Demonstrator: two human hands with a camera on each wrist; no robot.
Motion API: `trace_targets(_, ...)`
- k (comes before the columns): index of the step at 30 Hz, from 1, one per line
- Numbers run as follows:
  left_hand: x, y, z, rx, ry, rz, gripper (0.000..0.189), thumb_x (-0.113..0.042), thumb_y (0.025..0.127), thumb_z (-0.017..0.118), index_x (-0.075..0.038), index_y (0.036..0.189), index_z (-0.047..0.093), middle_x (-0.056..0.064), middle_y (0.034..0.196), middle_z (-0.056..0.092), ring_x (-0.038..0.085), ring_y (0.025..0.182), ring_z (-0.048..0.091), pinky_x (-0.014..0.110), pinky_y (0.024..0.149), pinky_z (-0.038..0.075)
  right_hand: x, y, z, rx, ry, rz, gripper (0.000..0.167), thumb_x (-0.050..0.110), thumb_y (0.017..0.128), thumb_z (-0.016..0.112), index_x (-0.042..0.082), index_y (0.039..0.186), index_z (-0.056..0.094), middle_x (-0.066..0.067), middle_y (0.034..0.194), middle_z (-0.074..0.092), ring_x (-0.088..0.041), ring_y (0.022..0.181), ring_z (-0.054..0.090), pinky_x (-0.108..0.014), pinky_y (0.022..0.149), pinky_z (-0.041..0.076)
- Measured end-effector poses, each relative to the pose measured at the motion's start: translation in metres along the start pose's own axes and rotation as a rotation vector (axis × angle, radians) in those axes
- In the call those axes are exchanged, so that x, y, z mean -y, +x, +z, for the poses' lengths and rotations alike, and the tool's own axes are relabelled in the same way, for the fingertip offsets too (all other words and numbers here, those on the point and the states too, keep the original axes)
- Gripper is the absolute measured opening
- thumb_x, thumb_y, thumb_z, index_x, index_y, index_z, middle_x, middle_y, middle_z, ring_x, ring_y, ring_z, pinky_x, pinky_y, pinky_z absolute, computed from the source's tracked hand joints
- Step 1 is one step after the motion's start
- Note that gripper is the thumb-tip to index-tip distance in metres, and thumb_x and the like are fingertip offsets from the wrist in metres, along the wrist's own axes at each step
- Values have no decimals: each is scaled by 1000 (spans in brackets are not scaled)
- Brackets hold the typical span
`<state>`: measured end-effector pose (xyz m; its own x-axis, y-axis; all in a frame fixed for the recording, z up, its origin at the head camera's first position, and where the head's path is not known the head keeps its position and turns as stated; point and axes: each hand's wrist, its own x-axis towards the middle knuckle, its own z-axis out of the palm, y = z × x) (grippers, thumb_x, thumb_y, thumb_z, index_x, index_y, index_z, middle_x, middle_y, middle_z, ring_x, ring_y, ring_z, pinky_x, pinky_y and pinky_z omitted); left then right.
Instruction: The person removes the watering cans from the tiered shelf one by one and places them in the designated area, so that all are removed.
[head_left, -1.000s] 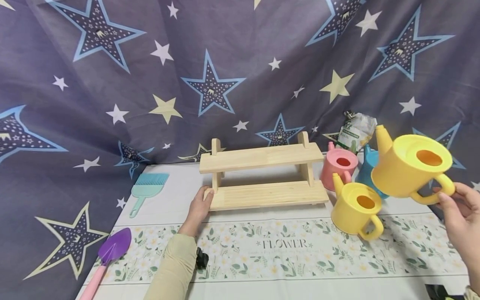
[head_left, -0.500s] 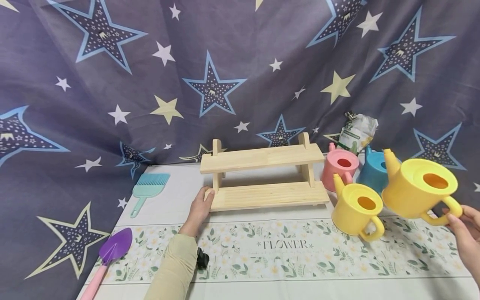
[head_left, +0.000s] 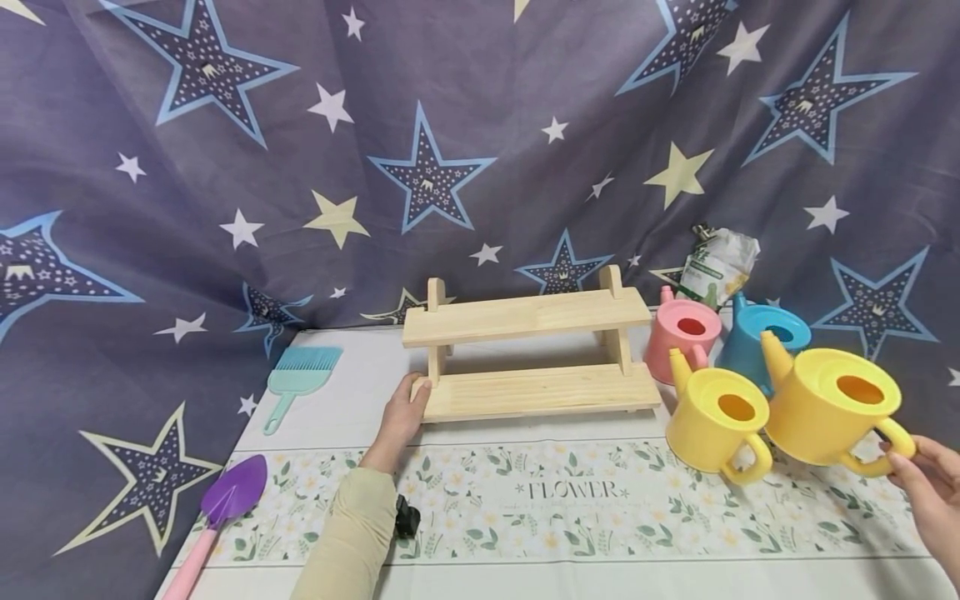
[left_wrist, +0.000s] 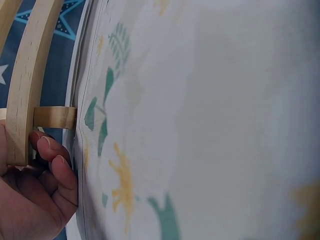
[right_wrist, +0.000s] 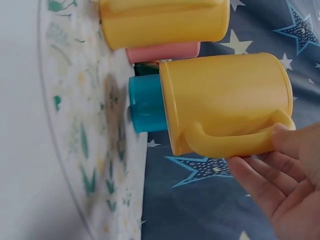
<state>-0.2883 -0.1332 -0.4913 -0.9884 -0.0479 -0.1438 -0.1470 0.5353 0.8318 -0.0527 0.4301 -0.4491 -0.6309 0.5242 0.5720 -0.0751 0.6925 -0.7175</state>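
Note:
A two-tier wooden shelf [head_left: 536, 392] stands at the back middle of the table. My left hand [head_left: 402, 410] grips the left end of its lower board; in the left wrist view the fingers [left_wrist: 62, 175] curl beneath that board. At the right, my right hand [head_left: 930, 483] pinches the handle of a yellow watering can [head_left: 817, 417], thumb on top and fingers under. The right wrist view shows this can's base a little above the cloth. Left of it stands a second yellow watering can [head_left: 697, 425]. Behind are a pink watering can [head_left: 667, 342] and a blue watering can [head_left: 750, 337].
A white bag [head_left: 716, 267] leans at the back right against the starry curtain [head_left: 480, 75]. On the left lie a teal hand brush [head_left: 296, 379] and a purple trowel [head_left: 236, 492] with a pink handle. A flowered cloth [head_left: 465, 492] covers the table [head_left: 352, 350].
The yellow watering can in my right hand has come down toward the table beside the other yellow one, uncovering more of the blue can. My left hand stays on the shelf.

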Motion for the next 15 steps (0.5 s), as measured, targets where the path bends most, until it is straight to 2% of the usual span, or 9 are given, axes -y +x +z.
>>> trace_targets(3,0,0,0,-3,-3,3,55,-49,102,40,-17,146,40,11,143,49,31,123,52,52,106,39,-14,-1,1,43,33,15,30,-14,94,51,13,105,60,40,90,46,25,81,47,4,70,40)
trace_targets(5,0,0,0,-7,-4,4,54,-48,102,40,-16,146,41,12,143,49,31,121,53,51,105,40,-29,-2,2,75,64,-3,31,-9,96,51,19,105,60,39,92,48,25,81,48,4,68,41)
trace_targets(7,0,0,0,-8,-5,6,54,-48,102,40,-16,146,41,12,142,49,31,120,54,51,104,41,-41,-3,3,111,102,-26,25,-6,98,51,16,104,62,38,93,50,24,79,51,3,66,43)
trace_targets(9,0,0,0,-7,-7,5,54,-48,102,40,-16,146,40,12,142,49,31,119,55,50,103,42,-46,-3,4,140,97,-34,16,-6,98,51,4,104,63,39,93,50,25,78,50,2,64,44)
trace_targets(10,0,0,0,-6,-5,5,54,-48,102,40,-16,146,40,12,143,49,31,120,54,51,103,42,-49,-3,5,148,99,-37,20,-3,98,52,12,103,63,39,93,50,25,77,51,1,63,44)
trace_targets(12,0,0,0,-3,-4,1,55,-49,102,40,-17,146,40,12,143,49,31,121,54,51,104,41,-43,-2,5,172,54,-4,12,-6,97,52,-7,106,60,40,90,46,26,73,48,1,60,44)
trace_targets(13,0,-1,0,-1,-5,0,55,-49,102,40,-17,146,39,12,144,48,31,122,53,52,105,40,-41,-2,5,181,19,9,13,-5,98,52,-7,108,60,35,88,51,27,72,47,0,59,44)
trace_targets(14,0,-1,0,1,-5,0,55,-49,102,40,-17,147,39,12,144,48,32,124,52,52,106,39,-37,-2,4,189,-9,29,14,-9,97,51,-16,109,56,35,86,49,27,70,45,0,57,44)
trace_targets(15,0,-1,0,2,-6,0,55,-49,101,40,-17,147,39,12,145,47,32,126,50,53,108,37,-36,-3,5,186,-17,41,12,-8,97,52,-11,107,58,36,86,49,28,70,45,0,57,44)
